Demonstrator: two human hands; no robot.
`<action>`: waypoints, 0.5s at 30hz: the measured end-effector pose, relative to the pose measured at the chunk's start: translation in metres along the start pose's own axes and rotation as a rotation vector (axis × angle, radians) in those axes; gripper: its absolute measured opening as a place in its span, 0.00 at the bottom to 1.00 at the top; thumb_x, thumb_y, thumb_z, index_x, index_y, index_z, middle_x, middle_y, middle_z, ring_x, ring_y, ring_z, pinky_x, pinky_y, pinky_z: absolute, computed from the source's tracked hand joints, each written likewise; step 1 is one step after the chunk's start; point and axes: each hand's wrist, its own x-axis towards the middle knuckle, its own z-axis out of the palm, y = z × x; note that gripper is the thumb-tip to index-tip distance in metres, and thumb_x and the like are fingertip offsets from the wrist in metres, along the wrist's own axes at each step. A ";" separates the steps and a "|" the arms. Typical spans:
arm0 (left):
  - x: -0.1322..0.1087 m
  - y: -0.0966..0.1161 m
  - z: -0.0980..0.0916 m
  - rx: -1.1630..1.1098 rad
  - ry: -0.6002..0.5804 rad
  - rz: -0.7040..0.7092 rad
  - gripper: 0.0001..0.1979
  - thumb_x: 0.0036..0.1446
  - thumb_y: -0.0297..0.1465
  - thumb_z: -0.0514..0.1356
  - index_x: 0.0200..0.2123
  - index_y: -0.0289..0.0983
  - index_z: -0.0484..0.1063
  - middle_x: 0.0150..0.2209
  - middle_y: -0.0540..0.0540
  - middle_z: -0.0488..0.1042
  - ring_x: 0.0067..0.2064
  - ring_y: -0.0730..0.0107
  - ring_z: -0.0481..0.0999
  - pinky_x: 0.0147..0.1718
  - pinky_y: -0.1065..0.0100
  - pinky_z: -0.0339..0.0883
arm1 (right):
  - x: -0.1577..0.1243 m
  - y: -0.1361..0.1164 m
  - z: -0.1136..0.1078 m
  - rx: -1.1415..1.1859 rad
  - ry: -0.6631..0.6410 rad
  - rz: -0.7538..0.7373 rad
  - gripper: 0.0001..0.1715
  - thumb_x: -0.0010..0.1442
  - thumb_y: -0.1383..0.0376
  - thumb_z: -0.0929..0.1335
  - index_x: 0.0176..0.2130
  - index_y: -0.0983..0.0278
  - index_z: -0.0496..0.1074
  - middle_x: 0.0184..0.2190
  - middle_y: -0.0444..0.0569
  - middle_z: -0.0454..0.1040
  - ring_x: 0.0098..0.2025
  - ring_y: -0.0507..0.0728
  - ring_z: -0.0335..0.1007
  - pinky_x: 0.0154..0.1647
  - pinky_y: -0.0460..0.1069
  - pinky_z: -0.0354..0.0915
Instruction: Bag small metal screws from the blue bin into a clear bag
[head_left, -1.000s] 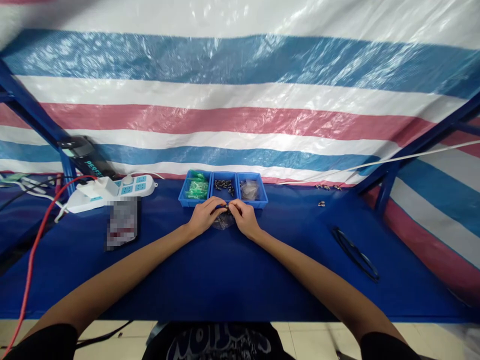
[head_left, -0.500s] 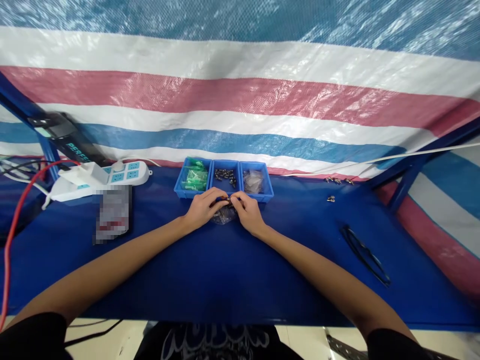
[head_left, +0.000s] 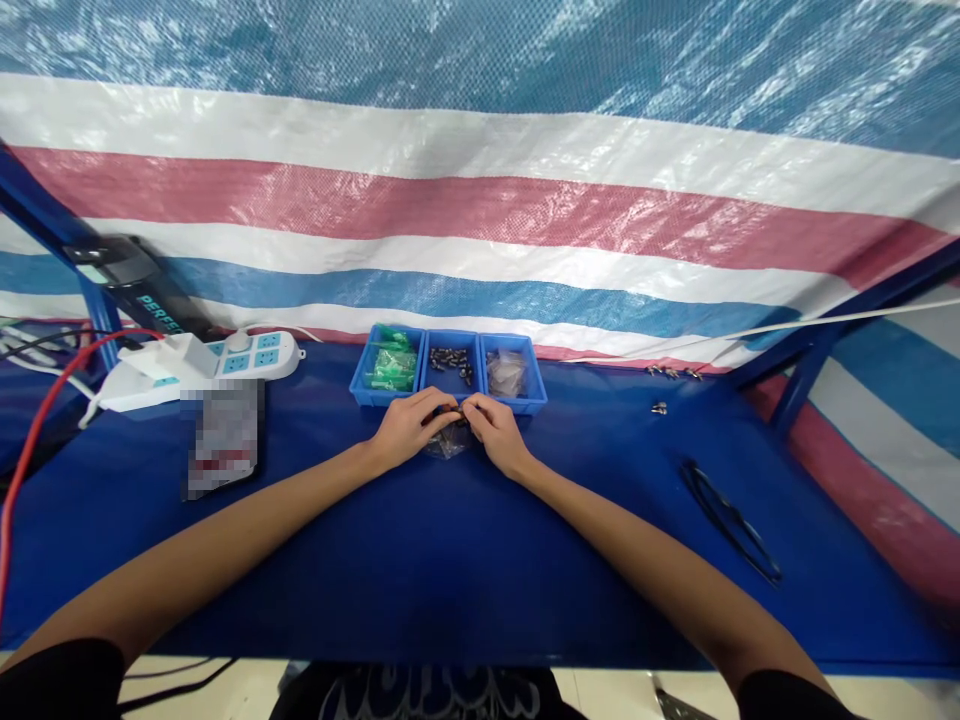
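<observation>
My left hand (head_left: pixel 411 430) and my right hand (head_left: pixel 496 432) meet at the fingertips in front of the blue bins. Both are closed in a pinch around a small brownish metal part (head_left: pixel 459 411), mostly covered by the fingers. Under them lies a clear plastic bag (head_left: pixel 448 443), partly hidden, with small pieces that I cannot make out. Just beyond, the left blue bin (head_left: pixel 358 388) holds green plastic packets (head_left: pixel 394 362). Several small metal fittings (head_left: pixel 452 358) lie in the middle bin (head_left: pixel 442 384), and clear bags (head_left: pixel 507 372) fill part of the right bin (head_left: pixel 537 390).
On the blue table (head_left: pixel 420 570), a white power strip (head_left: pixel 259 360) and a blurred-out packet (head_left: pixel 225 435) are at left. Black glasses (head_left: pixel 731 520) lie at right, with small metal parts (head_left: pixel 659 408) behind them. A striped sheet (head_left: pixel 480 210) hangs at the back.
The view has tilted up slightly, so everything sits a little lower. Both hands stay together at the same spot, with only small finger shifts around the part.
</observation>
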 end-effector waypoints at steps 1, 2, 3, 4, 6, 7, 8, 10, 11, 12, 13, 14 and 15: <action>0.000 0.000 0.000 0.005 0.001 0.001 0.11 0.61 0.36 0.54 0.39 0.35 0.70 0.32 0.48 0.73 0.25 0.78 0.68 0.25 0.75 0.62 | 0.001 0.001 0.000 -0.003 -0.005 0.001 0.19 0.62 0.53 0.60 0.28 0.63 0.64 0.17 0.39 0.56 0.20 0.49 0.52 0.22 0.45 0.51; 0.000 0.000 0.000 0.012 0.003 0.002 0.10 0.62 0.36 0.54 0.39 0.35 0.70 0.32 0.48 0.73 0.25 0.78 0.68 0.25 0.76 0.62 | 0.001 0.001 0.000 -0.005 -0.008 0.001 0.19 0.63 0.53 0.60 0.28 0.63 0.64 0.17 0.39 0.56 0.21 0.49 0.52 0.22 0.45 0.52; 0.001 0.000 0.000 0.019 0.002 0.001 0.10 0.62 0.36 0.54 0.39 0.36 0.70 0.31 0.48 0.73 0.25 0.78 0.68 0.25 0.76 0.62 | 0.002 0.001 0.000 -0.007 -0.010 0.002 0.19 0.63 0.53 0.60 0.28 0.63 0.64 0.17 0.40 0.56 0.21 0.49 0.52 0.22 0.45 0.52; 0.001 0.000 0.000 0.025 0.001 -0.002 0.10 0.62 0.36 0.54 0.39 0.36 0.70 0.31 0.48 0.73 0.25 0.78 0.68 0.25 0.76 0.61 | 0.002 0.001 0.000 -0.008 -0.009 0.004 0.19 0.63 0.53 0.60 0.28 0.63 0.64 0.17 0.40 0.57 0.21 0.49 0.53 0.23 0.45 0.52; 0.001 0.001 -0.001 0.033 -0.004 -0.010 0.11 0.61 0.36 0.54 0.39 0.36 0.70 0.30 0.49 0.73 0.24 0.79 0.67 0.24 0.76 0.61 | 0.002 0.001 -0.001 -0.009 -0.010 0.008 0.19 0.63 0.54 0.59 0.28 0.63 0.64 0.17 0.40 0.57 0.21 0.49 0.53 0.23 0.45 0.52; 0.001 0.001 -0.001 0.032 -0.008 -0.014 0.11 0.61 0.37 0.55 0.39 0.36 0.70 0.30 0.49 0.73 0.23 0.79 0.66 0.24 0.76 0.61 | 0.001 0.001 -0.001 -0.009 -0.011 0.010 0.19 0.63 0.54 0.59 0.28 0.63 0.64 0.17 0.40 0.57 0.21 0.49 0.53 0.23 0.45 0.52; 0.001 0.001 -0.001 0.029 -0.011 -0.017 0.11 0.61 0.37 0.55 0.39 0.36 0.70 0.30 0.49 0.73 0.23 0.79 0.66 0.24 0.76 0.60 | 0.001 0.001 -0.001 -0.008 -0.012 0.011 0.19 0.63 0.54 0.59 0.28 0.63 0.64 0.17 0.40 0.57 0.21 0.49 0.53 0.23 0.45 0.52; 0.001 0.000 -0.001 0.022 -0.010 -0.020 0.11 0.61 0.37 0.55 0.40 0.36 0.70 0.30 0.49 0.73 0.23 0.79 0.65 0.24 0.76 0.60 | 0.001 0.001 -0.001 -0.005 -0.013 0.013 0.19 0.63 0.54 0.59 0.28 0.63 0.63 0.17 0.40 0.57 0.21 0.49 0.53 0.23 0.44 0.52; 0.001 0.000 -0.001 0.020 -0.008 -0.020 0.11 0.61 0.37 0.55 0.40 0.36 0.70 0.30 0.49 0.73 0.23 0.79 0.65 0.24 0.76 0.60 | 0.001 0.001 -0.001 -0.003 -0.013 0.015 0.19 0.63 0.54 0.59 0.28 0.63 0.63 0.17 0.39 0.57 0.21 0.49 0.53 0.23 0.44 0.52; 0.001 0.000 0.000 0.019 -0.004 -0.019 0.11 0.61 0.37 0.55 0.41 0.36 0.70 0.30 0.49 0.73 0.23 0.80 0.65 0.24 0.76 0.60 | 0.001 0.001 -0.001 -0.001 -0.011 0.017 0.19 0.63 0.54 0.59 0.27 0.63 0.63 0.17 0.39 0.57 0.21 0.49 0.53 0.23 0.45 0.52; 0.001 -0.001 0.000 0.019 -0.002 -0.018 0.11 0.60 0.37 0.56 0.41 0.36 0.70 0.30 0.50 0.72 0.23 0.80 0.65 0.24 0.76 0.60 | 0.001 0.001 -0.001 0.002 -0.008 0.018 0.19 0.63 0.54 0.59 0.27 0.63 0.62 0.17 0.39 0.57 0.21 0.49 0.53 0.23 0.45 0.52; 0.000 -0.001 0.000 0.020 -0.002 -0.016 0.11 0.60 0.37 0.56 0.41 0.36 0.70 0.29 0.50 0.72 0.23 0.80 0.65 0.24 0.76 0.60 | 0.001 0.001 -0.001 0.006 -0.006 0.018 0.19 0.63 0.54 0.59 0.27 0.63 0.62 0.17 0.39 0.56 0.21 0.49 0.53 0.23 0.45 0.52; 0.000 -0.001 0.000 0.019 -0.002 -0.015 0.11 0.60 0.37 0.56 0.41 0.36 0.70 0.29 0.50 0.72 0.22 0.80 0.64 0.24 0.77 0.60 | 0.001 0.000 -0.001 0.010 -0.005 0.017 0.19 0.63 0.54 0.59 0.27 0.63 0.62 0.17 0.39 0.56 0.21 0.49 0.53 0.24 0.45 0.52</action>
